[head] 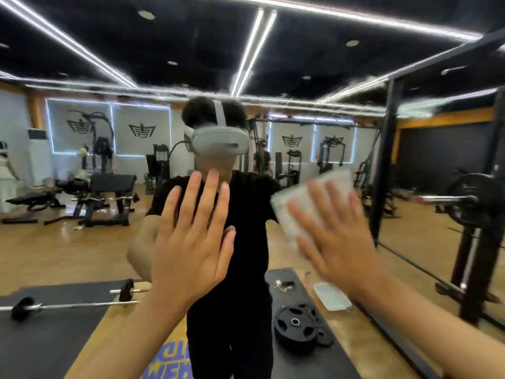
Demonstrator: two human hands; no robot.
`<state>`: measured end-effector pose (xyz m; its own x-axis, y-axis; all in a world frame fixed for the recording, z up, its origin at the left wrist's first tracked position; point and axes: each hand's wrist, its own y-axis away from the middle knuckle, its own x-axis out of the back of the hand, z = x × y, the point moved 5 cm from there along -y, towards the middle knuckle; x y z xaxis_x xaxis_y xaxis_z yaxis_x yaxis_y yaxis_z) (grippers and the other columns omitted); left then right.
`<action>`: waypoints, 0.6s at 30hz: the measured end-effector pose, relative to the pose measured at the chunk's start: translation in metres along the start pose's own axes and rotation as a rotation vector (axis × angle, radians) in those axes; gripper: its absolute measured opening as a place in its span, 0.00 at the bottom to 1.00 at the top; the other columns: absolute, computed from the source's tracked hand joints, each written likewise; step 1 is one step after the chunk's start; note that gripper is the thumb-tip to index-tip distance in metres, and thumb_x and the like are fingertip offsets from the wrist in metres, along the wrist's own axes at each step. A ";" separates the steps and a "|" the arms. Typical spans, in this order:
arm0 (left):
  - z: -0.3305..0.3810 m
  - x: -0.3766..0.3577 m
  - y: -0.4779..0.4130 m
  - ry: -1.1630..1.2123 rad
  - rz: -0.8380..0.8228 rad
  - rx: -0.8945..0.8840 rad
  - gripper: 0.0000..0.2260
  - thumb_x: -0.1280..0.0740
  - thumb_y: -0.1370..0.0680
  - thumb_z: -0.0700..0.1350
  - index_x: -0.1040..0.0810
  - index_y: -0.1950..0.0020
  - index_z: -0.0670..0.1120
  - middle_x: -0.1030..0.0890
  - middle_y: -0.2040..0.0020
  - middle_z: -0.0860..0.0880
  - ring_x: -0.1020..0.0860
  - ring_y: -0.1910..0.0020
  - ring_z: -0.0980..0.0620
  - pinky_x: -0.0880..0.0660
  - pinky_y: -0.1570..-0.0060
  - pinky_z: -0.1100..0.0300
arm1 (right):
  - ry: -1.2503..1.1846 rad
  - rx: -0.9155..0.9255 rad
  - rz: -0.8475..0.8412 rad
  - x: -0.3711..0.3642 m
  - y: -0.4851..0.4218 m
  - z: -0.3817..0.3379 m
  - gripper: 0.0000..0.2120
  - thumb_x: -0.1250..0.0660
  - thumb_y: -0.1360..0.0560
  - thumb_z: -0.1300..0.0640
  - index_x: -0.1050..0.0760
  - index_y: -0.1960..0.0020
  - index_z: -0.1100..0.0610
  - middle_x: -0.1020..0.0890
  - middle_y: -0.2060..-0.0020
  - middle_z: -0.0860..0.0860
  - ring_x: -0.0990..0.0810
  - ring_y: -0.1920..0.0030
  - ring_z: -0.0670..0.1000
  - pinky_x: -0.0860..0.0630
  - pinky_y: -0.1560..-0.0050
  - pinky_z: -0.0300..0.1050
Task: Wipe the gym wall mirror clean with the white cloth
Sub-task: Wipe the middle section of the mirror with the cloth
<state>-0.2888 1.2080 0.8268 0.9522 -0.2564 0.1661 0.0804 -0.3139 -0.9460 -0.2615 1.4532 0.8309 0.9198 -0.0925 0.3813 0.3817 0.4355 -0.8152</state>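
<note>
Pressing both hands against the gym wall mirror (68,242).
Left hand (191,242) lies flat on the glass, fingers straight; right hand (338,242), blurred, presses the white cloth (314,192) to the glass with straight fingers, right of the person's reflection (246,214).

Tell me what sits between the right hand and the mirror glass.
The white cloth: the right hand presses it flat against the mirror with straight fingers. The head view shows this, though the cloth is blurred.
</note>
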 end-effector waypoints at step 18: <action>-0.002 0.000 0.003 0.030 0.015 -0.007 0.29 0.44 0.14 0.49 0.41 0.15 0.40 0.44 0.14 0.39 0.46 0.15 0.38 0.49 0.17 0.39 | 0.033 -0.021 -0.041 -0.034 0.105 0.036 0.29 0.49 0.14 0.43 0.49 0.14 0.44 0.49 0.15 0.56 0.51 0.15 0.63 0.54 0.18 0.67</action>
<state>-0.2888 1.2056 0.8244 0.9440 -0.2884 0.1605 0.0642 -0.3166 -0.9464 -0.2554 1.5342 0.7479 0.9059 -0.1396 0.3999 0.4204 0.4115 -0.8087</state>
